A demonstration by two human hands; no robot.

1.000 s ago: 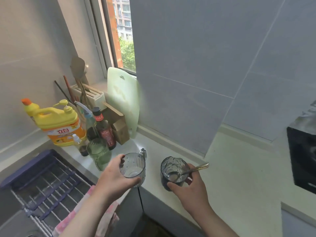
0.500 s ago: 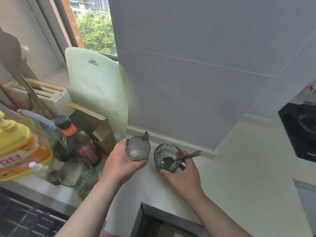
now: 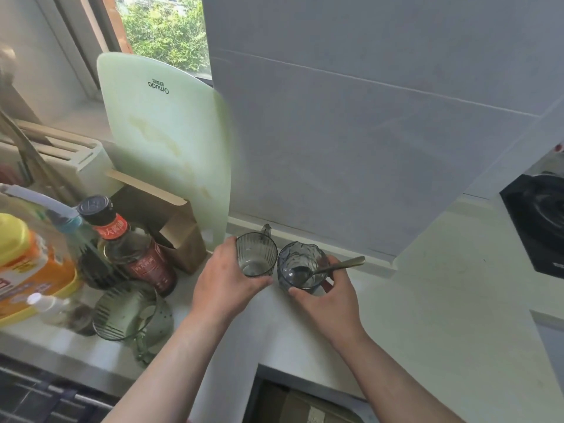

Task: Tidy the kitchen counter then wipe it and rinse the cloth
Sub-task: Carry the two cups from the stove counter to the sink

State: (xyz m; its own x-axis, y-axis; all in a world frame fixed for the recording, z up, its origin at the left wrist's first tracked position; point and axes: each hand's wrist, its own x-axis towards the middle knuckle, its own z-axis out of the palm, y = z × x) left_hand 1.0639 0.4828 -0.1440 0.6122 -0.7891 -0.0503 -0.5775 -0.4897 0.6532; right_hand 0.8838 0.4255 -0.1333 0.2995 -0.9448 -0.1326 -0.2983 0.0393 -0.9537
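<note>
My left hand [image 3: 227,282] grips a clear ribbed glass mug [image 3: 255,254] that stands close to the back wall, its handle pointing away from me. Just right of it, almost touching, is a darker patterned glass [image 3: 300,268] with a metal spoon [image 3: 338,265] leaning in it; my right hand [image 3: 328,296] holds this glass from the front and right. Both glasses sit on the pale kitchen counter [image 3: 427,300].
A pale green cutting board [image 3: 164,141] leans by the window with a brown paper box [image 3: 180,236] in front. Left are a dark sauce bottle [image 3: 131,248], a yellow detergent jug [image 3: 27,270], a green glass mug [image 3: 128,309], a knife block [image 3: 61,157]. A black stove [image 3: 540,221] is right.
Both hands carried the two glasses from the counter's front edge back toward the wall, beside the cutting board. The view has closed in on the counter.
</note>
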